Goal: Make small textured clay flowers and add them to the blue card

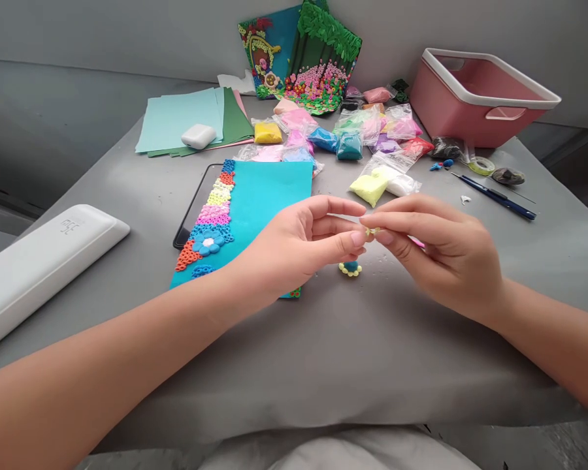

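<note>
In front of me, above the table, my right hand (436,251) pinches a tiny piece of pale yellow clay (371,232) between thumb and index finger. My left hand (308,235) meets it from the other side, thumb and fingers apart, with fingertips close against the piece; whether they touch it is hard to see. Just below the fingers lies a small dark teal clay shape (351,267) edged with pale yellow balls. Partly under my left forearm is a turquoise sheet (274,189), its left side covered in coloured clay rings and a blue clay flower (208,242). A bit of pink shows behind my right fingers.
An opened bag of pale yellow clay (370,188) lies beyond my hands, before several other clay bags. A pink bin (463,104) stands back right, near a dark blue pen-like tool (502,198). A white case (49,261) is at left; coloured sheets (176,121) lie behind.
</note>
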The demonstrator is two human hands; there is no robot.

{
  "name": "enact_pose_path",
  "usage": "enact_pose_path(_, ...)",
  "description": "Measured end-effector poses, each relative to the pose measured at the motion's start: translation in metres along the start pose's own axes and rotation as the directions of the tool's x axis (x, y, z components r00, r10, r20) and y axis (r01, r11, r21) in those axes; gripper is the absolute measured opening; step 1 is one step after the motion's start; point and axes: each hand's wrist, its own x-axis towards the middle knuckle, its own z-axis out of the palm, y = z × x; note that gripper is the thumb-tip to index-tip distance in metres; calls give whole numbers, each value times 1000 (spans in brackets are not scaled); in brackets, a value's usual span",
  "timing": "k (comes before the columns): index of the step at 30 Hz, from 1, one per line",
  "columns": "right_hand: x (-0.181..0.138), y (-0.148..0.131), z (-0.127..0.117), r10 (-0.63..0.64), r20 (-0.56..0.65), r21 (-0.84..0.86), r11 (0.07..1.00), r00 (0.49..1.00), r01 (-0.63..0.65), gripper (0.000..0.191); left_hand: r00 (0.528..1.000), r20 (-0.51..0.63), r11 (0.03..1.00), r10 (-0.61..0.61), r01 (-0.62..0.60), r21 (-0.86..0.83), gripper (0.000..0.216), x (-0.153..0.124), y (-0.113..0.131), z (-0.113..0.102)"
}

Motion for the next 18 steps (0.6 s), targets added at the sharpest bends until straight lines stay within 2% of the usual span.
enact_pose_path(4, 0, 2, -1, -83, 19, 5, 997, 996, 83, 26, 1000, 25, 1000, -17, 17, -9, 47, 0, -1, -2)
enact_pose_path(7, 0, 3, -2, -55, 31, 38, 998, 998, 54, 21, 999, 33, 1000, -20, 19, 18, 51, 0, -1, -3)
enact_pose_path(10, 1, 2, -3, 100, -13, 107, 989, 995, -98, 10, 999, 34, 999, -15, 14, 32, 50, 1, -2, -2)
enact_pose_path(12, 2, 0, -2, 268, -90, 235, 942, 959, -241, 6, 1000, 24, 999, 11, -12, 42, 43, 1, -2, -2)
enact_pose_path(15, 5, -1, -2, 466, -102, 472, 801, 879, -369, 23, 999, -16, 992, 42, -40, 119, 34, 1, -2, -2)
enact_pose_path(16, 6, -1, -2, 487, -83, 506, 772, 870, -384, 31, 999, -31, 987, 45, -39, 158, 33, 1, -1, -2)
enact_pose_path(18, 6, -1, -2, 486, -61, 480, 780, 872, -401, 42, 996, -70, 969, 50, -31, 245, 31, 1, -1, -2)
